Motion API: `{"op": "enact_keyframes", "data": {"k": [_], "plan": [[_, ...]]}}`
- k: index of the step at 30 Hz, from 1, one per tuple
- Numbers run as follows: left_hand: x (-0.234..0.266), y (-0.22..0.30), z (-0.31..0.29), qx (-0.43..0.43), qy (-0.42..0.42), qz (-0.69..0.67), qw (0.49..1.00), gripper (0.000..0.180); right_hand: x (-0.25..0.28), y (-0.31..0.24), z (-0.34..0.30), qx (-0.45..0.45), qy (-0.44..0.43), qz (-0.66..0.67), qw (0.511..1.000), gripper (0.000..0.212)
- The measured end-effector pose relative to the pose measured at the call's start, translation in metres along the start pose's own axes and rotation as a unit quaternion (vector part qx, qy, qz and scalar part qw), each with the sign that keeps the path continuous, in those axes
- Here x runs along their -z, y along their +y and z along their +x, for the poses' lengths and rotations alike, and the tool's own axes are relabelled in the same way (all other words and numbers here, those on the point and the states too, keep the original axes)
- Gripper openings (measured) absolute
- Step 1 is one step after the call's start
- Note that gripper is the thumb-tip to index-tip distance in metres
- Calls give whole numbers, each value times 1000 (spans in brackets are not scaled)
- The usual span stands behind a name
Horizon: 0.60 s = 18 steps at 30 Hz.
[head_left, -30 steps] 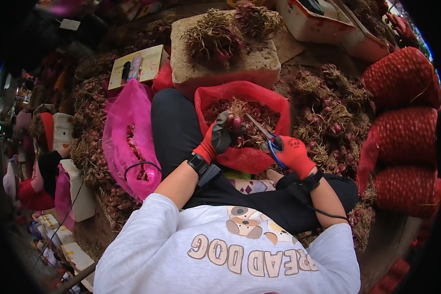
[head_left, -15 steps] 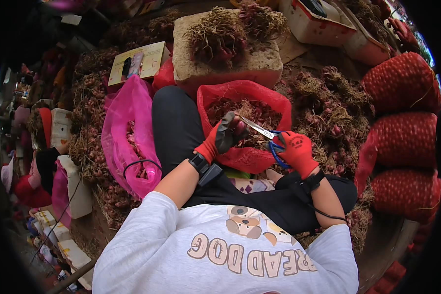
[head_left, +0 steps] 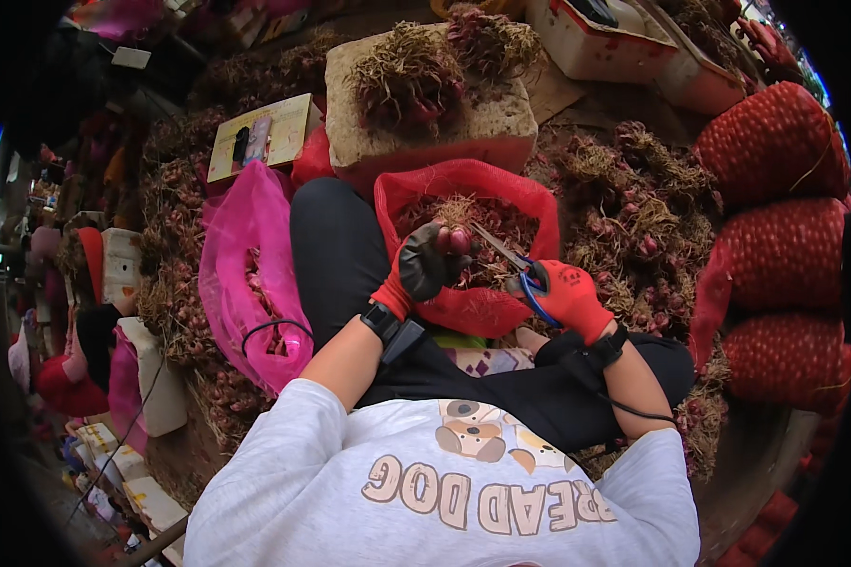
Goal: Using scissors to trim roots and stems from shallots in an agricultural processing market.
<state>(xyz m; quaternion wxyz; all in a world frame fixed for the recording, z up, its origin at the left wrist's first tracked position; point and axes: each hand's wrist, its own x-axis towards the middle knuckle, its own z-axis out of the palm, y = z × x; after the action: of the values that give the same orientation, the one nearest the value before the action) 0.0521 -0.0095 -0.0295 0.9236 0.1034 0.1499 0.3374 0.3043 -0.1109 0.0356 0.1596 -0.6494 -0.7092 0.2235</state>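
Note:
My left hand [head_left: 420,265], in a red glove with a dark palm, is closed round a small clump of shallots [head_left: 455,238] with dry roots pointing up. In my right hand [head_left: 565,295], also red-gloved, is a pair of blue-handled scissors [head_left: 509,251]. The blades point up and left, their tips close beside the roots of the shallots. Both hands are over a red mesh bag [head_left: 539,208], which stands open between my legs and holds shallots and loose root trimmings.
Left of my leg lies a pink mesh bag [head_left: 219,274] with shallots inside. A foam block [head_left: 350,132] ahead bears shallot bunches. Heaps of rooted shallots [head_left: 648,217] cover the right side, beside stacked full red sacks [head_left: 775,250]. A yellowish box [head_left: 298,118] carries a phone.
The left hand has turned, so the shallots now show with their roots upward. The scissors have drawn slightly back from the clump and are angled more steeply.

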Motion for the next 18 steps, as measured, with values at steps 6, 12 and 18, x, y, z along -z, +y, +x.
{"op": "enact_keyframes", "data": {"k": [6,12,18], "plan": [[17,3,2,81,21,-186,979,39,16,-24,2,10,18,-50,999,43],[5,-6,-3,44,15,-67,997,34,16,-23,0,16,36,-105,994,44],[8,-11,-4,41,-2,1,999,29,11,-4,-2,64,4,-154,986,37]]}}
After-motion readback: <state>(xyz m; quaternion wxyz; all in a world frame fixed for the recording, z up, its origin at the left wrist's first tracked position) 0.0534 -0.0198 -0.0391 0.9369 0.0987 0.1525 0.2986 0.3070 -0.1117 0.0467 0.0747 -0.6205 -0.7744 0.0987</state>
